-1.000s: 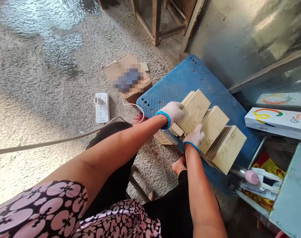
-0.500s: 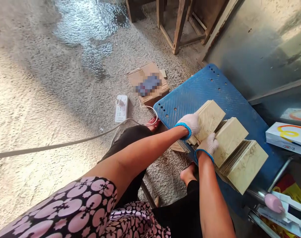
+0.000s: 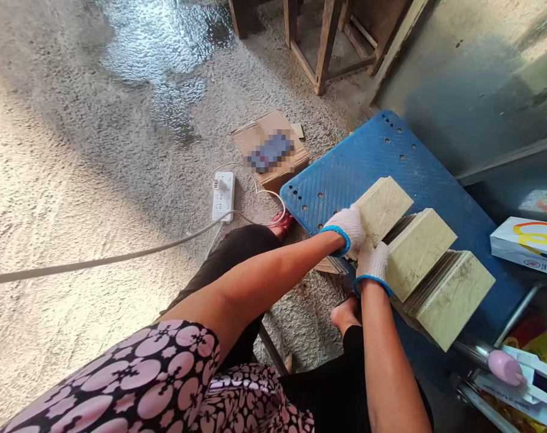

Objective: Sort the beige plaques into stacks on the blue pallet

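Observation:
Three stacks of thin beige marbled tiles stand in a slanting row on a blue plastic platform [image 3: 345, 162]. My left hand [image 3: 349, 225], in a white knit glove with a blue cuff, grips the left edge of the farthest tile stack [image 3: 386, 207]. At that stack's near corner is my right hand [image 3: 375, 261], gloved alike and closed on it; most fingertips are hidden. Right beside my right hand comes the middle tile stack [image 3: 422, 249]. The nearest tile stack [image 3: 458, 294] leans, its tile edges fanned out.
On the floor lie a white power strip [image 3: 223, 195] with a cable and a cardboard box [image 3: 280, 171] bearing a blurred-out object. A white printed box [image 3: 528, 246] and a metal bar with a pink knob [image 3: 505, 367] are at the right. Wooden legs [image 3: 323, 54] stand behind.
My right hand has moved slightly left and inward, closer to my left hand at the farthest stack. The view has shifted a little; the stacks stay in their row.

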Tool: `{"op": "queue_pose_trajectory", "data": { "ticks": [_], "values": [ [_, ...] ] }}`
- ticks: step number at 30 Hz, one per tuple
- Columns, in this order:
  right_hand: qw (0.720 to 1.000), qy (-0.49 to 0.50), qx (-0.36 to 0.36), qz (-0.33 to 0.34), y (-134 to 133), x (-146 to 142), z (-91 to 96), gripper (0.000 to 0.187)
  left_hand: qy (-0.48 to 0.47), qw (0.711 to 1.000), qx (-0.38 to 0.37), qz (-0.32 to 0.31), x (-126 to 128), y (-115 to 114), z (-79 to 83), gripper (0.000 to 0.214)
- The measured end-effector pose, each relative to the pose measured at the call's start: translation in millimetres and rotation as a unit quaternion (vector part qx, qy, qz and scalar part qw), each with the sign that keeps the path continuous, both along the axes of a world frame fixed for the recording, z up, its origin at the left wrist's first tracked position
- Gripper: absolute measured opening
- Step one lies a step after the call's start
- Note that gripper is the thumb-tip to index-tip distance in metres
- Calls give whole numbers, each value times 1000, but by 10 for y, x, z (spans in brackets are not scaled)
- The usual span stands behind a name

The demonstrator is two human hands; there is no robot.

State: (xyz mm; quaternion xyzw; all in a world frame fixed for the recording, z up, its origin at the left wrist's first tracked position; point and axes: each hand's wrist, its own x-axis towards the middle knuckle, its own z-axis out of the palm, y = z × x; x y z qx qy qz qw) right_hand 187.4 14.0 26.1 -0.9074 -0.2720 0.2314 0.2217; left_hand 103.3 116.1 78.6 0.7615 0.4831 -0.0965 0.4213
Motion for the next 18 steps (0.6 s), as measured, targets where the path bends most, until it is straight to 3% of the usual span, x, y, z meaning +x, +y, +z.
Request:
{"op": "queue_pose_trajectory", "data": {
  "ticks": [6,12,18],
  "values": [
    [995,-15,-96,-2,57,-80,281,36,-5,1000,-22,-3,6,5,-12,63],
    [997,-15,-71,27,40,-132,422,34,-11,999,-28,-18,6,19,51,50],
    [994,44,7,104,-241,-152,576,33,-40,999,-20,-12,-49,45,196,64]
  ]
}}
